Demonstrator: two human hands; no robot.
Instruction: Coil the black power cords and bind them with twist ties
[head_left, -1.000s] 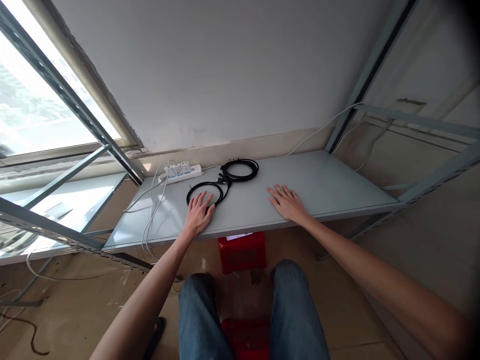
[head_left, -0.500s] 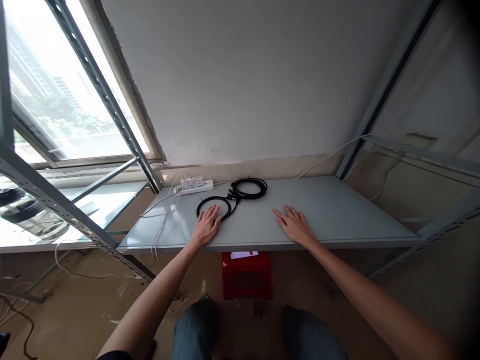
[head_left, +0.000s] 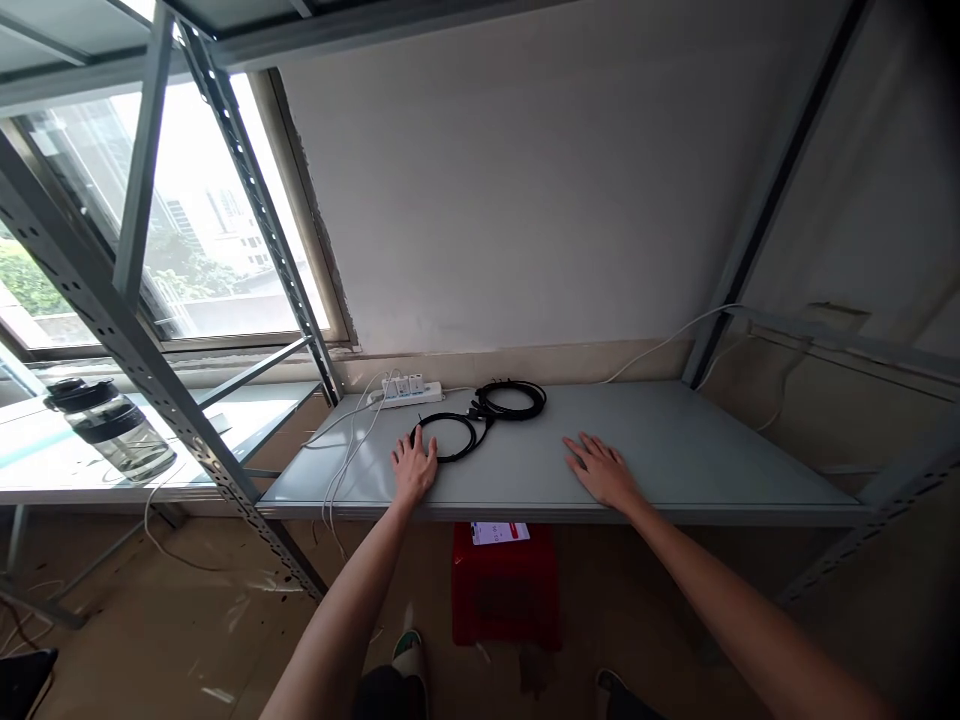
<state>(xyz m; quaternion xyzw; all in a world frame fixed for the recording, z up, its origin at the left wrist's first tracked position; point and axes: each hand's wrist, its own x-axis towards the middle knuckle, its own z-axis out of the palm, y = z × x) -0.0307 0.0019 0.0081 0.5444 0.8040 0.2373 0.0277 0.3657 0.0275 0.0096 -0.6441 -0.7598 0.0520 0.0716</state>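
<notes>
Head view: left hand point(head_left: 414, 470) spread wide at near cable point(head_left: 472, 440); right hand point(head_left: 602, 474) spread wide, palm down on shelf point(head_left: 705, 460); far cable point(head_left: 514, 417) behind.

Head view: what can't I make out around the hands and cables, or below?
All in the head view:
- Near coil: part of its left side, hidden by the left hand.
- Palm of the right hand: hidden by the hand's own back.
- White item on the red stool: print too small; far end hidden by the shelf.
- Black object: cut off by the frame's lower-left corner.
</notes>
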